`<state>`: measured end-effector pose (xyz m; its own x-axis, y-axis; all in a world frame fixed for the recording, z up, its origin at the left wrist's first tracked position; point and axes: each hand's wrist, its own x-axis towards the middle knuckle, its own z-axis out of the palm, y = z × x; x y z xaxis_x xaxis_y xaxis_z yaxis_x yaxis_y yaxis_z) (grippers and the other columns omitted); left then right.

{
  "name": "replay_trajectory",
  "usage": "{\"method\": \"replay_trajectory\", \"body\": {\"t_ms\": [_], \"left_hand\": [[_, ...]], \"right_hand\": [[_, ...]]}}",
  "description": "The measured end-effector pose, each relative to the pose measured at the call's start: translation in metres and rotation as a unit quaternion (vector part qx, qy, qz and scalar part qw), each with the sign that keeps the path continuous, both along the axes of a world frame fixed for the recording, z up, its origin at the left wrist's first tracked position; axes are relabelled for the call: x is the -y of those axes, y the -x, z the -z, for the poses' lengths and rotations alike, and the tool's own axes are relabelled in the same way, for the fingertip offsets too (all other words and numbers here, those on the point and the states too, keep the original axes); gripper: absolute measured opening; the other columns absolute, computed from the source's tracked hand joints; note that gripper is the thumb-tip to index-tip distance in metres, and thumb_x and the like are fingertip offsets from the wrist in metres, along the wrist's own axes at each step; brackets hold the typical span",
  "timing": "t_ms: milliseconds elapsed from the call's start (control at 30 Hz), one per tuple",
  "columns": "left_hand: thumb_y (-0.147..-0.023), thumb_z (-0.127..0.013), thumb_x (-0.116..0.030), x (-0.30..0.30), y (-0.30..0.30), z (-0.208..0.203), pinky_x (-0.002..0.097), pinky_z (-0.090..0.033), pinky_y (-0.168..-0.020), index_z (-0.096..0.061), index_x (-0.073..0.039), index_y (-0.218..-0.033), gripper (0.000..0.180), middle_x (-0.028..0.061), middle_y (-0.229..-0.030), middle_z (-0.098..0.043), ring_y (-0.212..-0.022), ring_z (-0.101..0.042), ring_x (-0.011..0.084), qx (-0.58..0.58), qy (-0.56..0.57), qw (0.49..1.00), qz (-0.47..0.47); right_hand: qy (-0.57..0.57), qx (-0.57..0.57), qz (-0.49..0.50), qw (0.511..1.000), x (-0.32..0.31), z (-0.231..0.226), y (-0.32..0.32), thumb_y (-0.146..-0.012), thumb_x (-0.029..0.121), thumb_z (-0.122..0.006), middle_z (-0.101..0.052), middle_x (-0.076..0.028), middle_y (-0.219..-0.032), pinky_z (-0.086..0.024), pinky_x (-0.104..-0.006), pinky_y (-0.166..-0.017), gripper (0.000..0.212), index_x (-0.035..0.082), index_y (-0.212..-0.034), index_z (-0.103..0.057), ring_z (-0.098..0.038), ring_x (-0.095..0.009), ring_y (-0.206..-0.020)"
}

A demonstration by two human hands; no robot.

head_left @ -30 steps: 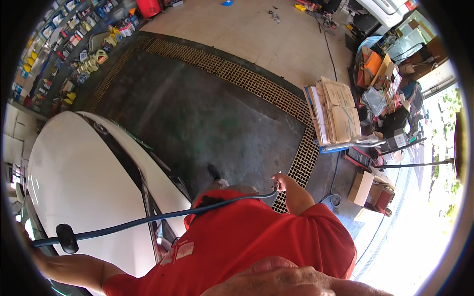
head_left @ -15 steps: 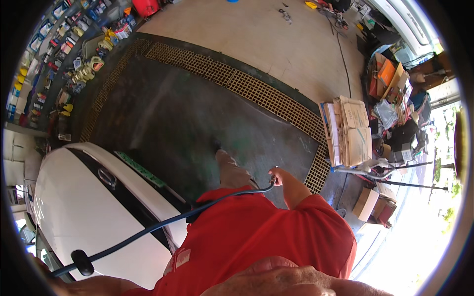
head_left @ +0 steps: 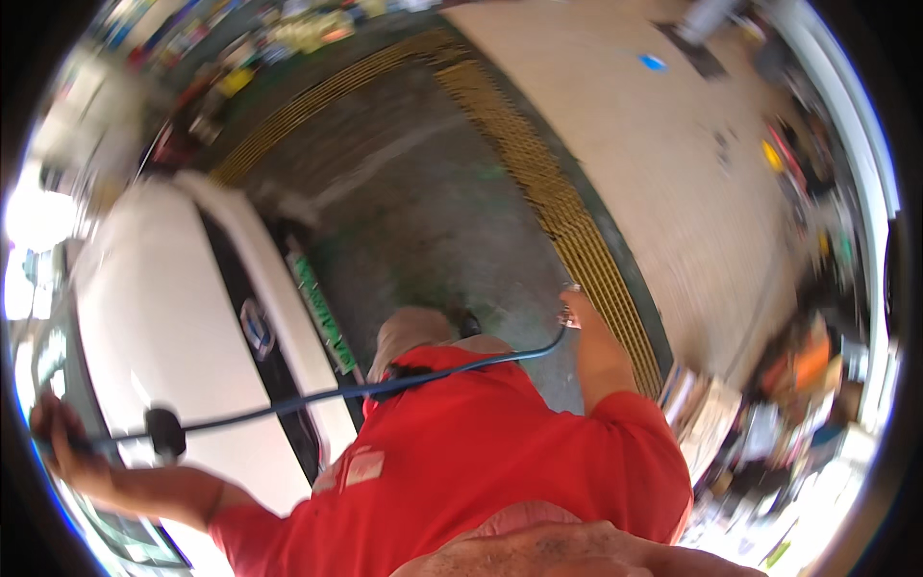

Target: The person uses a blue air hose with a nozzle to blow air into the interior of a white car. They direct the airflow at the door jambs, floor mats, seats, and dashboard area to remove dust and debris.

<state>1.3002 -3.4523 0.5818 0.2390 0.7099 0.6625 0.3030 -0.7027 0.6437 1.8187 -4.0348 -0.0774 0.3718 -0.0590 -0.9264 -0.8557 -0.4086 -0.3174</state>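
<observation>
My left hand (head_left: 60, 433) is closed around the handle of a dark spray wand (head_left: 159, 433) at the far left, over the white car (head_left: 163, 317). A dark blue hose (head_left: 385, 387) runs from the wand across my red shirt (head_left: 461, 462) to my right hand (head_left: 574, 313), which grips the hose out to my right above the dark wet floor (head_left: 423, 212). The view is blurred by motion. One shoe (head_left: 468, 322) shows below my knee.
A yellow grated drain (head_left: 567, 212) curves round the wet bay. Beyond it lies pale concrete floor (head_left: 692, 163). Shelves of colourful bottles (head_left: 288, 29) line the top edge. Boxes and clutter (head_left: 769, 413) are stacked at the right.
The view has swung round, so the car now shows its front end and number plate at the left. My left hand with the wand has come into view; my right hand still holds the hose.
</observation>
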Motion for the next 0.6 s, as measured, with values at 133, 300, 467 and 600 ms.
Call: {"method": "replay_trajectory", "body": {"t_ms": [133,300,467,600], "left_hand": [[-0.085,-0.059,-0.005,-0.032,-0.087,0.023,0.0185,-0.036,-0.057,-0.067,-0.002,-0.108,0.025,0.0053,-0.090,-0.066,-0.069,-0.053,0.0087,0.019,0.020,1.000,-0.008],[-0.085,-0.049,0.008,-0.132,-0.176,0.039,0.0218,-0.038,-0.056,-0.062,-0.003,-0.113,0.033,0.0136,-0.097,-0.065,-0.068,-0.053,0.0132,0.010,0.044,0.992,0.119],[-0.084,-0.044,0.011,-0.230,-0.228,0.056,0.0225,-0.036,-0.056,-0.062,0.000,-0.114,0.037,0.0164,-0.097,-0.066,-0.067,-0.053,0.0140,0.018,0.064,0.998,0.015],[-0.083,-0.045,0.011,-0.281,-0.263,0.065,0.0234,-0.039,-0.059,-0.063,0.001,-0.113,0.036,0.0169,-0.098,-0.067,-0.068,-0.054,0.0146,0.014,0.087,0.996,-0.002]], "right_hand": [[-0.048,-0.055,-0.050,0.996,-0.124,0.005,-0.092,-0.087,0.022,-0.063,-0.058,-0.011,-0.075,-0.050,-0.0376,-0.047,0.025,0.005,-0.104,-0.054,-0.059,-0.023,-0.058],[-0.163,-0.194,-0.150,0.956,-0.297,0.015,-0.187,-0.088,0.019,-0.062,-0.065,-0.010,-0.079,-0.046,-0.0295,-0.041,0.017,0.005,-0.096,-0.056,-0.054,-0.015,-0.051],[-0.233,-0.087,-0.477,0.843,-0.537,-0.121,-0.226,-0.087,0.020,-0.062,-0.067,-0.005,-0.088,-0.044,-0.0257,-0.043,0.025,0.006,-0.107,-0.059,-0.051,-0.008,-0.051],[-0.399,0.018,-0.605,0.688,-0.714,-0.220,-0.247,-0.086,0.020,-0.064,-0.065,-0.003,-0.087,-0.042,-0.0234,-0.044,0.024,0.005,-0.105,-0.064,-0.049,-0.006,-0.050]]}}
